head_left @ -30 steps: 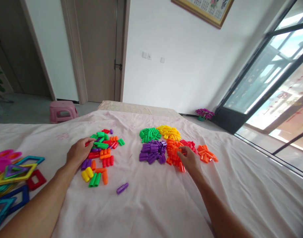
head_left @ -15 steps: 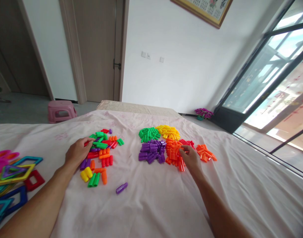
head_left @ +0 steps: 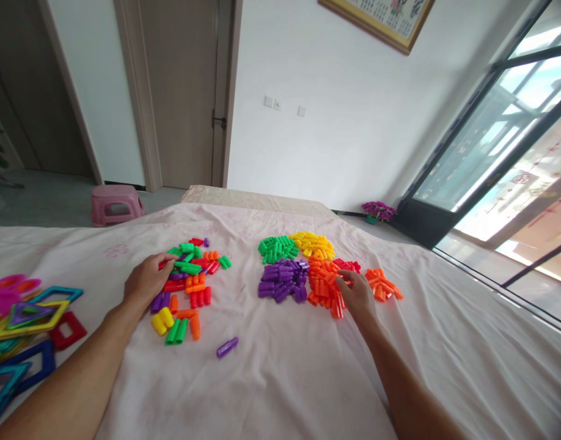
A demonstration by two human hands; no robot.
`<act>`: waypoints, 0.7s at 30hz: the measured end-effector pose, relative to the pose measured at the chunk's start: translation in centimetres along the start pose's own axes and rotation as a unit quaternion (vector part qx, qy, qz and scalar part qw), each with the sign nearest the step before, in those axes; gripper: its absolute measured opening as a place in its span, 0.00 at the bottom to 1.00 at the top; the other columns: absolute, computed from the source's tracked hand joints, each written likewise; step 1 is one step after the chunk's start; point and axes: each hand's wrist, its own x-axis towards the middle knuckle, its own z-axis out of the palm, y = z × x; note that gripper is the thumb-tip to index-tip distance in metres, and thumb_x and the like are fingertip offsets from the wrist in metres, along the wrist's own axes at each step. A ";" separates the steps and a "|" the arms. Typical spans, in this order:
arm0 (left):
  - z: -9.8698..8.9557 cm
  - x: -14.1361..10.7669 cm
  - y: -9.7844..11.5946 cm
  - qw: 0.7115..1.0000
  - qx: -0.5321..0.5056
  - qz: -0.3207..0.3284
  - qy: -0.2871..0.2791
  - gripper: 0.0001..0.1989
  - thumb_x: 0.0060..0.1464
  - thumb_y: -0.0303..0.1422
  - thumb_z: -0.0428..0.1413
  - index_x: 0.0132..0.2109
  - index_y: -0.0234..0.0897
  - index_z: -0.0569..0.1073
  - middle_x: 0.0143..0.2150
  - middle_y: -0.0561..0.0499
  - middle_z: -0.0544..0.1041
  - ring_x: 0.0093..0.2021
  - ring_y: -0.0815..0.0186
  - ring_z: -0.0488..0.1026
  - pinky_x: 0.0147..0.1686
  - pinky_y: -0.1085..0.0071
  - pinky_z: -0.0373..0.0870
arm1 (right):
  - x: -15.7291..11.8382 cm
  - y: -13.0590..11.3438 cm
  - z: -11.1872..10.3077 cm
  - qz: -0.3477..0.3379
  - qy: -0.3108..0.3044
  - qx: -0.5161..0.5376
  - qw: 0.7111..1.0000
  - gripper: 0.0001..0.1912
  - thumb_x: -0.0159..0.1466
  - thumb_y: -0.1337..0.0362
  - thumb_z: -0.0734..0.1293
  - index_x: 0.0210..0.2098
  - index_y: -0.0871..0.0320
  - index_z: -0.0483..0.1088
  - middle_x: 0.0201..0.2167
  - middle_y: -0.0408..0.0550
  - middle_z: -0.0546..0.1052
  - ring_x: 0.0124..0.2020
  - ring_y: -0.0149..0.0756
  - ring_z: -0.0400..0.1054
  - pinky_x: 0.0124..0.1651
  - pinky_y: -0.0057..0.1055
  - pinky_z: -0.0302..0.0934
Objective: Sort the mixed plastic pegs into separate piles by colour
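My left hand [head_left: 147,278] is at the left edge of a mixed pile of coloured plastic pieces [head_left: 195,279], its fingers closed on a red piece [head_left: 162,264]. On the right, my right hand [head_left: 357,293] rests by the orange pile [head_left: 324,281], fingertips bent close together at its right side; whatever they pinch is hidden. Beside the orange pile lie a purple pile [head_left: 283,281], a green pile [head_left: 277,249], a yellow pile [head_left: 313,245] and a partly covered red pile [head_left: 348,265]. More orange pieces [head_left: 382,285] sit right of my right hand.
A single purple piece [head_left: 228,347] lies on the cloth-covered table [head_left: 280,379] near the front. Flat coloured frame shapes [head_left: 33,324] are heaped at the far left, beside my left forearm. Beyond the table stands a pink stool [head_left: 117,205].
The whole view has shifted slightly, moving the scene a little to the right. Both hands stay at the same piles, with no clear change in their grip.
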 end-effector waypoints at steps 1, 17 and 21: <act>0.0 0.0 0.0 1.000 0.001 0.001 0.000 0.19 0.61 0.44 0.47 0.50 0.46 0.79 0.55 0.48 0.79 0.50 0.53 0.76 0.46 0.61 0.71 | 0.0 0.0 0.0 -0.003 0.004 0.002 1.000 0.22 0.61 0.54 0.62 0.46 0.61 0.77 0.43 0.54 0.76 0.34 0.37 0.71 0.44 0.39 0.66; -0.4 -0.5 0.7 1.000 0.004 0.003 0.014 0.19 0.60 0.42 0.48 0.49 0.46 0.79 0.54 0.50 0.80 0.51 0.55 0.76 0.46 0.66 0.70 | -6.8 -10.0 1.2 -0.249 -0.169 0.143 0.943 0.10 0.68 0.64 0.62 0.41 0.56 0.75 0.38 0.50 0.76 0.39 0.38 0.71 0.43 0.34 0.66; -0.4 -0.5 0.6 1.000 0.005 0.000 0.014 0.19 0.60 0.42 0.48 0.49 0.46 0.79 0.54 0.50 0.80 0.51 0.56 0.76 0.46 0.67 0.70 | -9.9 -13.9 2.5 -0.333 -0.328 0.152 0.871 0.11 0.68 0.67 0.63 0.46 0.56 0.75 0.41 0.49 0.76 0.39 0.34 0.71 0.43 0.29 0.65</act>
